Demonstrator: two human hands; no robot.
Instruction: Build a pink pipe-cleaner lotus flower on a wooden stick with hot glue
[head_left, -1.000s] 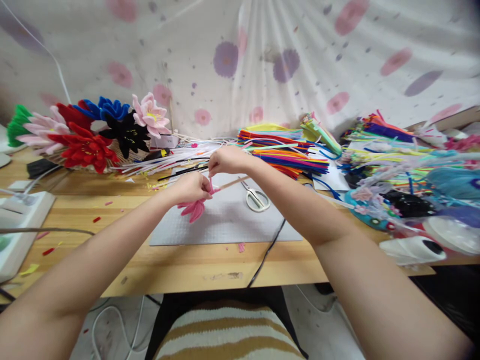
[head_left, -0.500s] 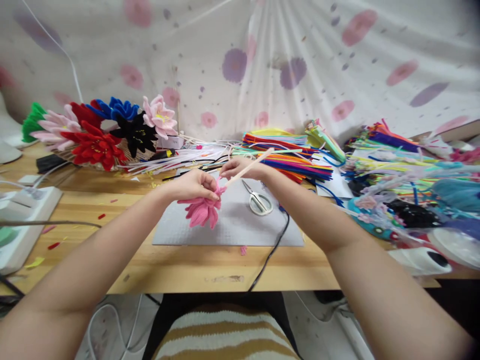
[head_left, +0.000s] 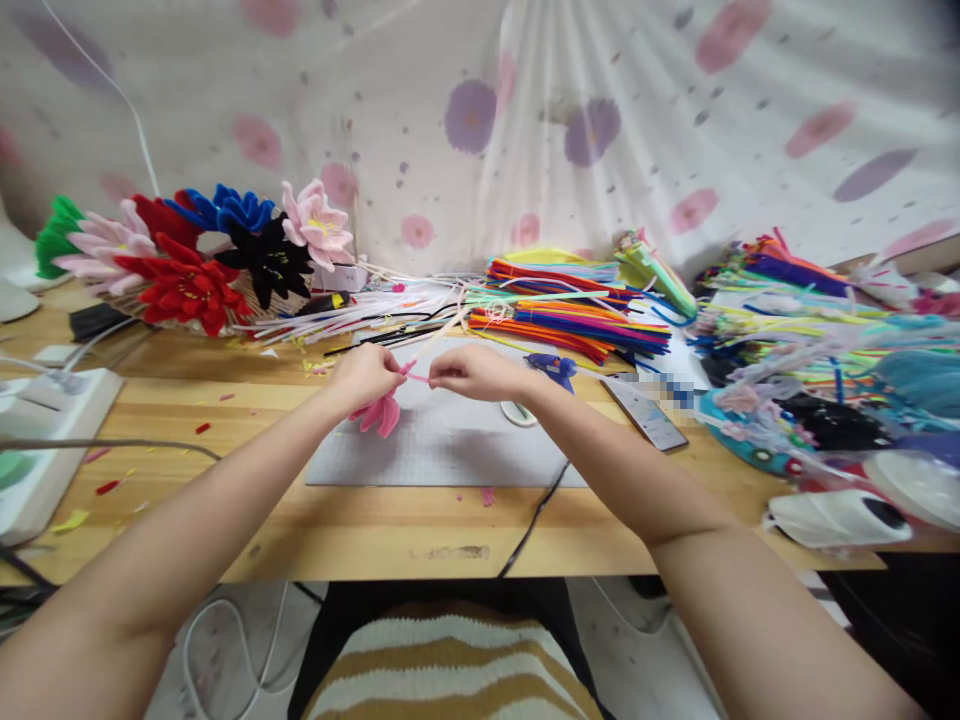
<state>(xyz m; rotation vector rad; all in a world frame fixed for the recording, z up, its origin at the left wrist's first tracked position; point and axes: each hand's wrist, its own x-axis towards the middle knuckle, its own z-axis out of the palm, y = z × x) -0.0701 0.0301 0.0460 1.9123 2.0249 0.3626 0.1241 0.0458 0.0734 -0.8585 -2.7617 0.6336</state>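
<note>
Above the grey mat, my left hand [head_left: 369, 376] pinches the base of a pink fuzzy flower [head_left: 381, 412], whose petals hang downward. A thin pink strand [head_left: 417, 377] stretches from the flower's base to my right hand [head_left: 469, 374], whose fingertips are closed on its end. A pale stick [head_left: 442, 327] rises from the flower's base toward the back right. Partly hidden under my right wrist, the scissors [head_left: 520, 413] lie on the mat [head_left: 450, 462].
Colourful pipe cleaners [head_left: 570, 325] lie in bundles behind the mat. A blue glue gun [head_left: 553, 368] and a phone [head_left: 646, 412] are to the right. Finished fuzzy flowers [head_left: 195, 290] stand at the back left, near a white power strip [head_left: 67, 450].
The flower and my left hand have moved left. My right hand has come lower and slightly right, drawing the pink strand out sideways. The glue gun and phone now show past my right arm.
</note>
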